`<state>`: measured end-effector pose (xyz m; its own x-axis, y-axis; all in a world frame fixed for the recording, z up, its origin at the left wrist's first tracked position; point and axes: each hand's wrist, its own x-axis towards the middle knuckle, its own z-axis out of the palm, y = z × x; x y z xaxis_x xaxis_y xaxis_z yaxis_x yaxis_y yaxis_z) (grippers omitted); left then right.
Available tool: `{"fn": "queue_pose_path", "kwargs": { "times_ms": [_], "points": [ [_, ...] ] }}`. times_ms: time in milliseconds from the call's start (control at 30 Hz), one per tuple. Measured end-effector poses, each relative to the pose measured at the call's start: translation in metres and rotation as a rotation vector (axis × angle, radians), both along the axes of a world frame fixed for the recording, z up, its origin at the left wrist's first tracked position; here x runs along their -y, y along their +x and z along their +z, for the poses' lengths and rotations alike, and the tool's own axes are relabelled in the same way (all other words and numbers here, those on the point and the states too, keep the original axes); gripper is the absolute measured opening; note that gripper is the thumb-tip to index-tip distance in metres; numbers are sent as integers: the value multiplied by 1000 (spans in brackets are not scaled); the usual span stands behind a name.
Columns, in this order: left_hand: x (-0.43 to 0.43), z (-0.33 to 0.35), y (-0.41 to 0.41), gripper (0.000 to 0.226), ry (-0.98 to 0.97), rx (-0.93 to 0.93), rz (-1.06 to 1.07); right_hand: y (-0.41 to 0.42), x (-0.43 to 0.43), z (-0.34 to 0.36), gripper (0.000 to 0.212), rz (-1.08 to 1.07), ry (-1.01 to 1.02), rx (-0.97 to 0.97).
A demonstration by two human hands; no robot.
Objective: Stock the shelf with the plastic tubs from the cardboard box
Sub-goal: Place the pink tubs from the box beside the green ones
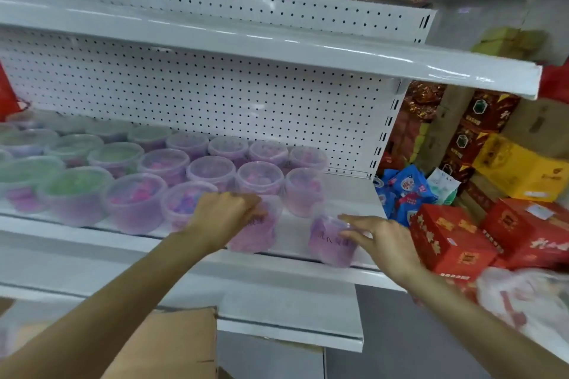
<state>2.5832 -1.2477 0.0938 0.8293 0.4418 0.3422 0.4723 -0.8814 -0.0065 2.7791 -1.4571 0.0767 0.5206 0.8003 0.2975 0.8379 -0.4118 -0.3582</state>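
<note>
2 clear, purple-filled tubs (257,237); left fingers (246,200) curled over 1, right fingers (349,220) spread against another.

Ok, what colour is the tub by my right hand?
Purple tub, best seen in the head view.

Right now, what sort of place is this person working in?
Most likely a small shop aisle: white perforated-back metal shelving lined with clear lidded plastic tubs, with red and yellow cardboard boxes stacked beside it.
</note>
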Motion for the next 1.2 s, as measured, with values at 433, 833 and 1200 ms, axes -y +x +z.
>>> {"fn": "queue_pose_path", "kwargs": {
  "times_ms": [433,833,1200],
  "points": [
    [-27,-34,0,47,-285,-204,-143,6,-30,-25,43,205,-126,-81],
    [-37,-23,0,51,-371,-290,-168,10,-47,-20,67,192,-346,-145],
    [-62,-20,0,50,-391,-273,-252,11,-52,-17,69,172,-376,-165]
  ]
}}
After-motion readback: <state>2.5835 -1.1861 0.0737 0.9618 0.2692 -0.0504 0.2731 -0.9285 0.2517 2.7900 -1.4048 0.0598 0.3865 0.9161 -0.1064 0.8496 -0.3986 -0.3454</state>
